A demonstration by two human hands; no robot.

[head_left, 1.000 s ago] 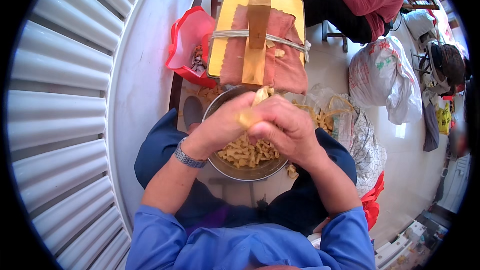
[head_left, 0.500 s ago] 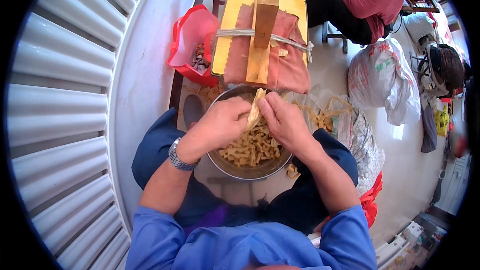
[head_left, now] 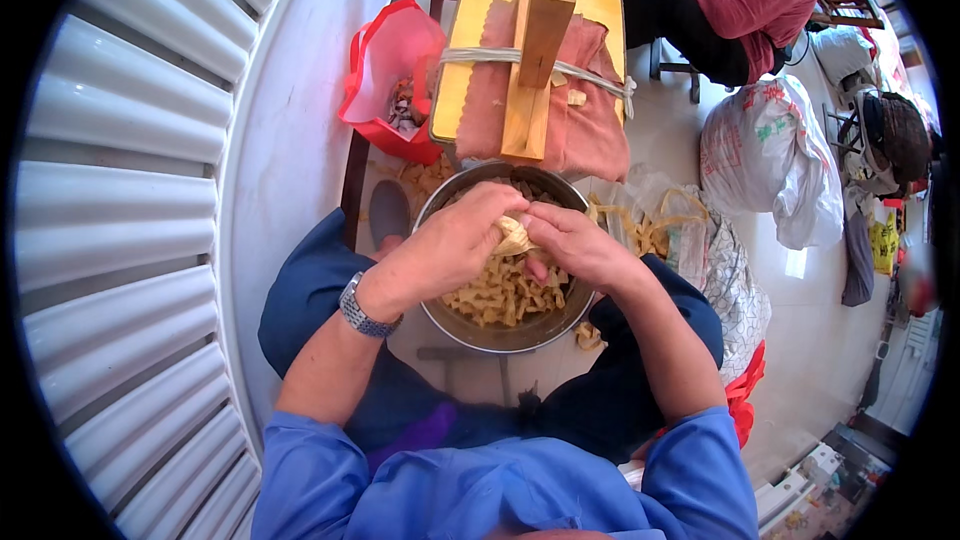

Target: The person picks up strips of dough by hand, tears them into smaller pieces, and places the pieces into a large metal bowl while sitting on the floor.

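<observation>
Your left hand (head_left: 455,245) and right hand (head_left: 585,248) meet at the centre of the frame, fingertips together or nearly so, both pinching a pale yellow strip (head_left: 513,237) between thumb and fingers. The strip is folded and sits in the gap between your hands, above a round metal bowl (head_left: 505,341). Inside the bowl, yellow pieces (head_left: 500,300) lie heaped; your hands hide part of the pile. You wear a metal watch (head_left: 358,308) on your left wrist.

At the top centre of the frame, just beyond the bowl, you have a yellow board (head_left: 472,20) partly covered by a reddish cloth (head_left: 600,135). A wooden piece (head_left: 545,40) stands up from it, and a white cord (head_left: 472,55) runs across the board. Left of the board, a red bin (head_left: 385,143) holds small scraps. Right of your bowl, more yellow strips (head_left: 655,237) lie by clear plastic.

A grey slipper (head_left: 389,210) shows left of the bowl. At the upper right of the frame, another person (head_left: 750,5) in a pink top sits near a bulging white sack (head_left: 765,165).
</observation>
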